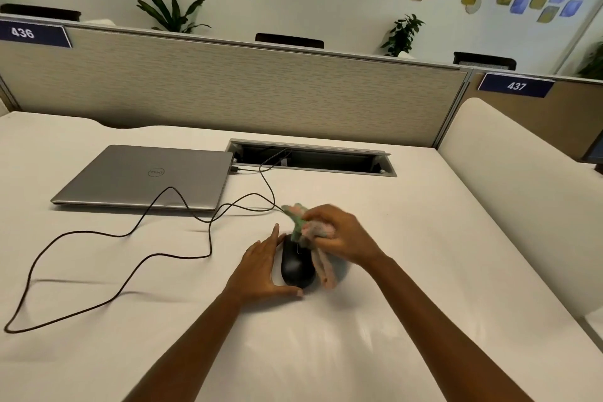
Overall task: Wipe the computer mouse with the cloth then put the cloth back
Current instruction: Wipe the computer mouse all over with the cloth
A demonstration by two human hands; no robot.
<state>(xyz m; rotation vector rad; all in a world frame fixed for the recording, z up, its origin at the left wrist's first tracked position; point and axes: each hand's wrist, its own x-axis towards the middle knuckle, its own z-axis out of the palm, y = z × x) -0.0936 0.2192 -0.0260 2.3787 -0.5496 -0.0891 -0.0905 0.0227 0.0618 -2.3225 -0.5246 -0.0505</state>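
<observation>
A black computer mouse (296,266) lies on the white desk (408,271), near its middle. My left hand (261,268) cups the mouse's left side, with fingers along the side and the thumb at its near end. My right hand (342,235) is closed on a bunched pink and green cloth (313,232), pressed against the mouse's front right. A blurred strip of the cloth hangs down along the mouse's right side. The front of the mouse is hidden under the cloth.
A closed silver laptop (146,178) lies at the back left. The mouse's black cable (98,233) loops widely over the desk's left half toward an open cable tray (326,160) at the back. A beige partition (228,88) closes the far edge; a white side panel (522,189) stands at the right.
</observation>
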